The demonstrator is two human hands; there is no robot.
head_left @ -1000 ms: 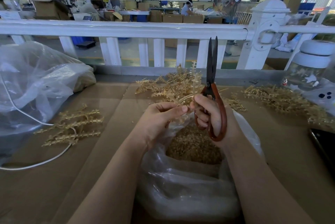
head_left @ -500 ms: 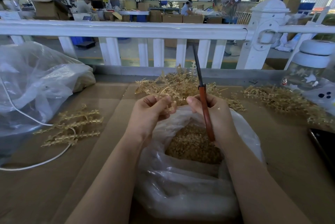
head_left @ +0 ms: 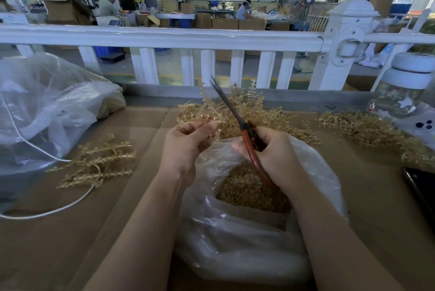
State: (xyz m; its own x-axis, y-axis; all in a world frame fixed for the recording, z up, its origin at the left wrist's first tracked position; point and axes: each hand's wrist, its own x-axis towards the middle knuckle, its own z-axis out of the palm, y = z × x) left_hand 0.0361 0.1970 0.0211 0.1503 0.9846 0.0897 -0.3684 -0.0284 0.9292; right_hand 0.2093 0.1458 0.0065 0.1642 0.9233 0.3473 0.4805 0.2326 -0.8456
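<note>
Pinching a gold sprig (head_left: pixel 204 108) above the open bag (head_left: pixel 235 243), likely so cuttings drop in, the left hand (head_left: pixel 183 147) faces the right hand (head_left: pixel 273 158), whose grip is clamped round the scissors (head_left: pixel 246 136).

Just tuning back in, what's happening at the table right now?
A person's left hand pinches one gold plastic fern-like sprig at the mouth of the open clear plastic bag of small gold cuttings. The right hand grips red-handled scissors, blades angled up beside the sprig, apparently trimming it. A pile of uncut sprigs lies behind on brown cardboard.
</note>
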